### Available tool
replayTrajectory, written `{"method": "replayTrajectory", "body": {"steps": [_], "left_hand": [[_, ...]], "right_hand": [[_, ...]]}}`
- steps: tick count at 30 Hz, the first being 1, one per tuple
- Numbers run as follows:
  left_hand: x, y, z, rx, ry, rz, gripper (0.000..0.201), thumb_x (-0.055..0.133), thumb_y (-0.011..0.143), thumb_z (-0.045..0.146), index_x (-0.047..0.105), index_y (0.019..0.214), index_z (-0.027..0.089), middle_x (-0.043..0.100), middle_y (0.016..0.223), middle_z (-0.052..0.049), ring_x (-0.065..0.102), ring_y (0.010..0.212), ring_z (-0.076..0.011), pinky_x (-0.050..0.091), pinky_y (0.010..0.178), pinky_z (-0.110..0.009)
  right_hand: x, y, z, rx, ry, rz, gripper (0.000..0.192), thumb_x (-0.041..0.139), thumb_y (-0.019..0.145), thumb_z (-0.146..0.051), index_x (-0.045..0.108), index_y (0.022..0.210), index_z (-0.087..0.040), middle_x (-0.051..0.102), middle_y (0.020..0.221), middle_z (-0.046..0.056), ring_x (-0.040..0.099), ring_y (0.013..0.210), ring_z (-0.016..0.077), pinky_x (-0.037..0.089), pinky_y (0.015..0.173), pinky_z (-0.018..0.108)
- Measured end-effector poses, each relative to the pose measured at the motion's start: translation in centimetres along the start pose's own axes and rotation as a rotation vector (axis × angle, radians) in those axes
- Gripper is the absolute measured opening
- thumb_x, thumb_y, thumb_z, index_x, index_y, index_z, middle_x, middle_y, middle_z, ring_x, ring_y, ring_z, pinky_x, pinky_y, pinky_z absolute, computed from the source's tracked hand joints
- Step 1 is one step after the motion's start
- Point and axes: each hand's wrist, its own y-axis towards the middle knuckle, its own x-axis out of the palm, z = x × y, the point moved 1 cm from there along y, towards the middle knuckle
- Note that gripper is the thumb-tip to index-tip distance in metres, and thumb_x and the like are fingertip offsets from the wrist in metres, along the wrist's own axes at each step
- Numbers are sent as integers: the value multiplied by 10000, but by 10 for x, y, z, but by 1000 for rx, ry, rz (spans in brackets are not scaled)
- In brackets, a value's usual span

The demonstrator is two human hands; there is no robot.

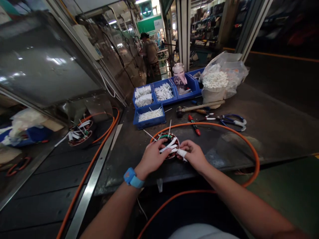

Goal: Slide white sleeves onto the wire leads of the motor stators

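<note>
A motor stator (163, 136) with reddish-brown copper windings lies on the dark bench before me. White tubular sleeves (171, 143) cross its opening, and thin white cable ties stick up from its far rim. My left hand (156, 153), wearing a blue wristband (133, 178), curls around the stator's left side, its thumb against the sleeves. At the right rim, the fingers of my right hand (193, 152) are pinched together. A crumpled white piece (182, 153) shows at those fingers; whether it is held or wrapped around a finger I cannot tell.
Blue bins (164, 92) hold white sleeves; a smaller blue bin (150, 116) holds cable ties. A mallet (199, 107), red-handled tool (194, 125) and pliers (233, 122) lie to the right. An orange hose (256, 159) loops around. Another stator (79, 136) sits left; a person (150, 51) sits beyond.
</note>
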Motion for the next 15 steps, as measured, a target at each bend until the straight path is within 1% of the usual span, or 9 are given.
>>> {"method": "replayTrajectory", "body": {"steps": [2, 4, 5, 7, 9, 10, 11, 12, 15], "left_hand": [[0, 6, 0, -45, 24, 6, 394, 570, 806, 331, 552, 1175, 193, 674, 864, -22, 615, 827, -184, 453, 812, -334], [-4, 11, -2, -31, 41, -33, 428, 600, 784, 328, 554, 1189, 195, 676, 884, -23, 615, 809, -179, 454, 793, -319], [-8, 13, -3, -5, 44, -79, 441, 602, 783, 332, 551, 1200, 198, 679, 883, -21, 614, 800, -176, 452, 791, -314], [-18, 16, -6, 75, 58, -218, 432, 595, 791, 350, 560, 1199, 215, 684, 885, -16, 611, 808, -177, 441, 809, -310], [-26, 15, -7, 156, 95, -348, 369, 573, 813, 355, 590, 1166, 250, 687, 908, -10, 601, 862, -183, 408, 869, -324], [-28, 13, -7, 179, 125, -372, 328, 553, 831, 346, 603, 1146, 269, 684, 925, -7, 593, 897, -185, 377, 913, -343], [-28, 10, -6, 188, 162, -359, 294, 529, 850, 332, 612, 1129, 288, 678, 942, -4, 582, 931, -187, 336, 956, -372], [-27, 6, -6, 186, 201, -317, 274, 508, 867, 314, 614, 1119, 304, 671, 958, -2, 569, 961, -188, 290, 989, -404], [-15, -7, -3, 168, 291, -141, 282, 480, 885, 270, 590, 1139, 331, 650, 1002, 0, 538, 1008, -184, 199, 1023, -459]], "right_hand": [[-4, 6, -3, -2, -57, -19, 372, 689, 594, -277, 488, 895, -189, 585, 593, -56, 572, 511, 129, 449, 507, 234], [-6, 11, -8, -46, -202, -63, 435, 668, 616, -239, 480, 1004, -182, 567, 596, -66, 544, 505, 116, 420, 496, 217], [-7, 12, -12, -91, -305, -97, 472, 655, 629, -210, 483, 1067, -174, 573, 617, -59, 541, 526, 113, 417, 512, 213], [-6, 12, -23, -200, -555, -189, 533, 626, 657, -155, 493, 1173, -176, 603, 686, -36, 554, 594, 112, 419, 573, 212], [-4, 11, -34, -299, -815, -300, 514, 588, 700, -135, 524, 1206, -207, 647, 781, -7, 581, 680, 122, 414, 636, 216], [-3, 11, -40, -339, -932, -354, 469, 567, 728, -142, 552, 1190, -223, 664, 834, 7, 595, 725, 132, 409, 661, 219], [-2, 12, -46, -370, -1034, -401, 412, 548, 754, -155, 582, 1158, -232, 676, 881, 19, 605, 765, 143, 405, 677, 222], [-2, 13, -52, -396, -1119, -438, 359, 533, 776, -171, 608, 1121, -235, 682, 919, 32, 613, 800, 155, 401, 686, 225], [-1, 21, -64, -459, -1311, -543, 260, 511, 802, -196, 651, 1018, -228, 691, 936, 56, 629, 828, 183, 387, 659, 233]]}}
